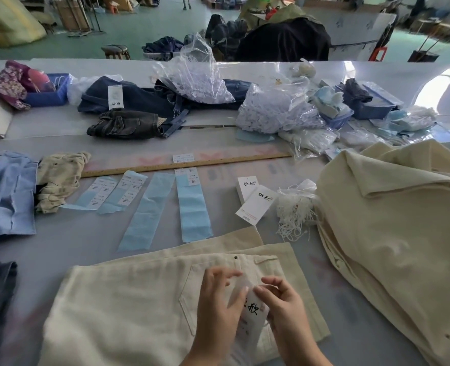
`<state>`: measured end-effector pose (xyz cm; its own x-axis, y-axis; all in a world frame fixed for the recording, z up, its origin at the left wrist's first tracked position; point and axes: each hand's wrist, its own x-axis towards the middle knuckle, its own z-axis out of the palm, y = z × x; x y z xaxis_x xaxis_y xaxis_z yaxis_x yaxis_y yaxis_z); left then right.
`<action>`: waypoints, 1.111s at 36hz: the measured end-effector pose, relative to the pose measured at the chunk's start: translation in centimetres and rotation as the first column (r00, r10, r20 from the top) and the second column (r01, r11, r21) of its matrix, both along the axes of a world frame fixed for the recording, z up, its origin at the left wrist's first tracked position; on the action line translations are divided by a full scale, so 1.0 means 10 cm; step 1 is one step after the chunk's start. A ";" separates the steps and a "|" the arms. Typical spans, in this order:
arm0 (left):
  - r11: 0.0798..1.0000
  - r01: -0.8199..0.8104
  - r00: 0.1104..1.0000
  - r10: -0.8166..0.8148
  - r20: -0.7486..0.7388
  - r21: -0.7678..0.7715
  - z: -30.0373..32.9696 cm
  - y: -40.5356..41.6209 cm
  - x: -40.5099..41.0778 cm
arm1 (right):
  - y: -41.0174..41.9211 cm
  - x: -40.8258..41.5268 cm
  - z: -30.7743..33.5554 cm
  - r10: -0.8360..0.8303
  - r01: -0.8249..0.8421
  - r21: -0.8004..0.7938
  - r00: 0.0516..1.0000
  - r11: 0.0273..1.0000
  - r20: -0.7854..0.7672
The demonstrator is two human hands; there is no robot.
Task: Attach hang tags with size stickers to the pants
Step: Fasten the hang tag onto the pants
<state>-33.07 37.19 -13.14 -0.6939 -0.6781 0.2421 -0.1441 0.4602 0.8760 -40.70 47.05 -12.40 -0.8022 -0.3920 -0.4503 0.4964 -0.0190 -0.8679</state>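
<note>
Folded cream pants (128, 307) lie in front of me, back pocket up. Over the pocket, my left hand (218, 305) and my right hand (284, 310) both hold a white hang tag (253, 313) with black characters. My right hand's thumb and fingers pinch the tag's upper edge; my left hand's fingers curl against its left side. More white hang tags (255, 203) lie in a small stack further back. Blue backing strips with size stickers (189, 196) are lined up on the table. A bundle of white strings (295, 210) sits beside the tags.
A pile of cream pants (393, 223) fills the right side. A wooden ruler (186, 163) lies across the middle. Dark jeans (128, 107), clear bags of fasteners (276, 109) and blue bins (49, 95) sit at the back. Light blue cloth (4, 196) lies left.
</note>
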 end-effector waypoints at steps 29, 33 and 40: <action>0.940 0.270 0.951 -0.226 0.212 -0.210 -0.11 -0.02 -0.31 | 0.19 -0.22 0.03 0.020 -0.020 0.069 1.000 0.997 -0.005; 0.945 0.314 0.934 -0.292 0.203 -0.086 -0.14 -0.07 -0.34 | 0.22 -0.26 0.00 0.043 -0.045 0.098 0.999 0.994 0.024; 0.926 0.375 0.895 -0.350 0.276 -0.043 -0.18 -0.10 -0.38 | 0.25 -0.31 -0.07 0.037 -0.046 0.078 0.992 0.996 0.119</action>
<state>-36.88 36.23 -14.99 -0.9339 -0.3505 0.0704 -0.1665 0.6009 0.7818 -43.83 49.55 -13.14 -0.7259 -0.3827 -0.5715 0.5936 0.0712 -0.8016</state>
